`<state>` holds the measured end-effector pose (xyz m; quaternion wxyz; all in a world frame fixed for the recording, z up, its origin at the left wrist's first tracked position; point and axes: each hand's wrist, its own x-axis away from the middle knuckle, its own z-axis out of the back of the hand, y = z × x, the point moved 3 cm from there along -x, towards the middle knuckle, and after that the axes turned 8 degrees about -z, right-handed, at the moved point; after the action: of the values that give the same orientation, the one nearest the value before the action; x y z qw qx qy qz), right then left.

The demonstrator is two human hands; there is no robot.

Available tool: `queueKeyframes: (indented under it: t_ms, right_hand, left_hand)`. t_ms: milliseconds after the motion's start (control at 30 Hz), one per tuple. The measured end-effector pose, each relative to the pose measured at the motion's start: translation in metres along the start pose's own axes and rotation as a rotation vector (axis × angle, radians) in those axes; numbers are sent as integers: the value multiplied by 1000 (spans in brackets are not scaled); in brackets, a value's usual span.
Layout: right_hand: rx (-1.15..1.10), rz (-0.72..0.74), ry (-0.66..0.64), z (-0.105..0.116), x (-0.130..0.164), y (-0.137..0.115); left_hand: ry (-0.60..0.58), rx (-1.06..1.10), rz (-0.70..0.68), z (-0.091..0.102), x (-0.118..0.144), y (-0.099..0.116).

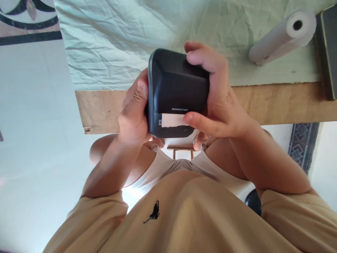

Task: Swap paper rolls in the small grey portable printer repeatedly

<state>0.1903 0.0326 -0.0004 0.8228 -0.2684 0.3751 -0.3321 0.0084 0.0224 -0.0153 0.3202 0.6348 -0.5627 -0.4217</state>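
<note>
A black label printer (179, 88) marked NIIMBOT is held up over the table's near edge. My left hand (134, 109) grips its left side, thumb on the edge and the other fingers hidden behind it. With its palm against the printer's right side, my right hand (218, 91) is closed around it. The right index finger bends over the top corner. A pale paper label strip (172, 120) sticks out of the slot at the front, and the right thumb tip touches its right end.
On the green cloth (118, 45) a roll of white film or paper (281, 37) lies at the right. A dark flat object (329, 52) is at the far right edge. Bare wood (102, 105) shows along the table's near edge, above my legs.
</note>
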Motion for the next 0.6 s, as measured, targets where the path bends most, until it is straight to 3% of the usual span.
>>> queueKeyframes:
  t_ms: [300,400,600]
  right_hand:
    - [47,-45,-13,4,-1,-5]
    - [53,-48,-13,5,-1,-7]
    - [68,-71,-8,9,-1,-11]
  left_hand:
    - [73,-46,79,-1,0,2]
    - [30,14,95,-5,0,4]
    - [-96,130,255,-19,2,5]
